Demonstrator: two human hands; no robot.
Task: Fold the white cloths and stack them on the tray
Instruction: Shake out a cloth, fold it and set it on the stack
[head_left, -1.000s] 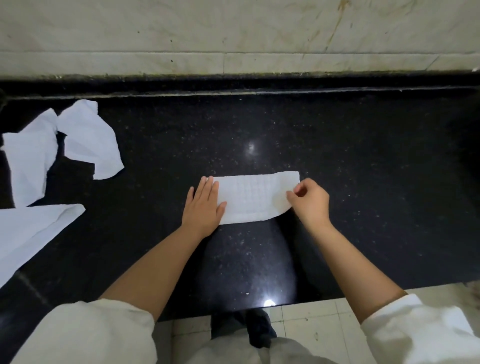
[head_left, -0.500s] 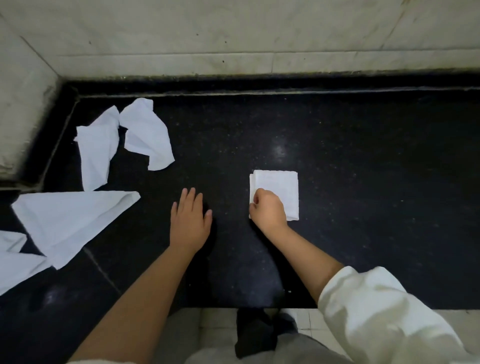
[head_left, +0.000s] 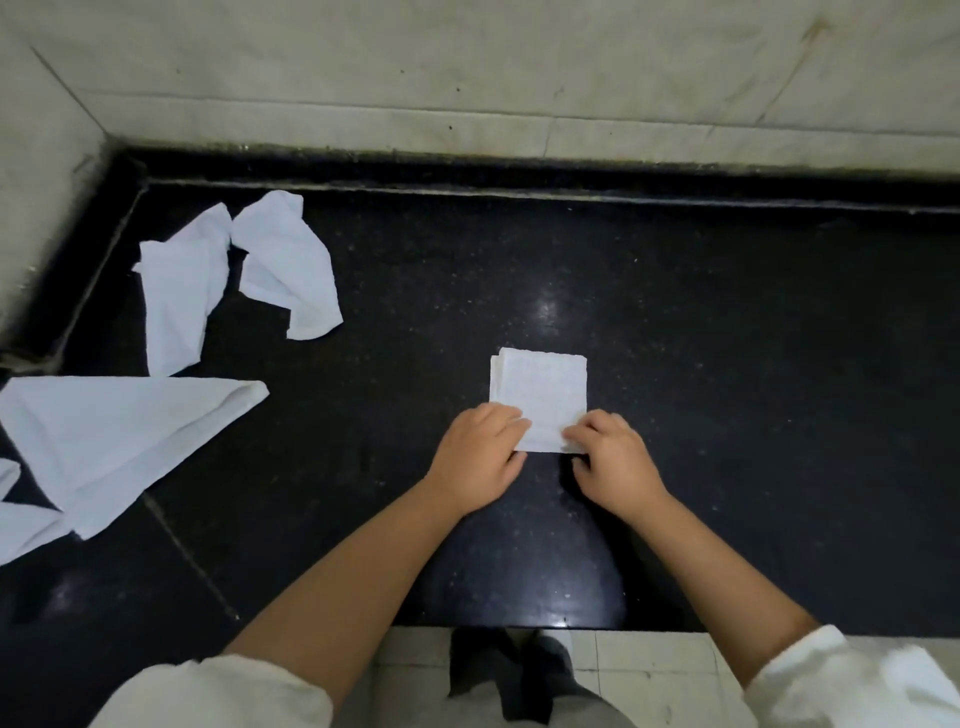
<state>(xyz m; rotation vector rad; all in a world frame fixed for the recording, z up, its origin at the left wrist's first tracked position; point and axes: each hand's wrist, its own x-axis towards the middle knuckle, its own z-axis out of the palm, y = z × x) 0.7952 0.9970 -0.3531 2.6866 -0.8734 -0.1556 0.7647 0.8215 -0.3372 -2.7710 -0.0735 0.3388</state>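
A small folded white cloth (head_left: 540, 387) lies as a neat square on the black stone counter (head_left: 727, 364). My left hand (head_left: 480, 457) pinches its near left corner with curled fingers. My right hand (head_left: 613, 460) pinches the near right corner, fingers curled over the edge. Unfolded white cloths lie to the left: two crumpled ones (head_left: 182, 286) (head_left: 288, 265) near the back corner and a larger triangular one (head_left: 114, 441) closer to me. No tray is in view.
A pale tiled wall (head_left: 467, 67) runs behind the counter and along its left side. More white cloth (head_left: 21, 525) shows at the left edge. The counter's front edge is just below my forearms, with floor tiles and my feet (head_left: 509, 670) beneath.
The long strip was folded over into a small square. My left hand, resting flat on the counter half a second ago, has moved right and now holds the square's near corner beside my right hand.
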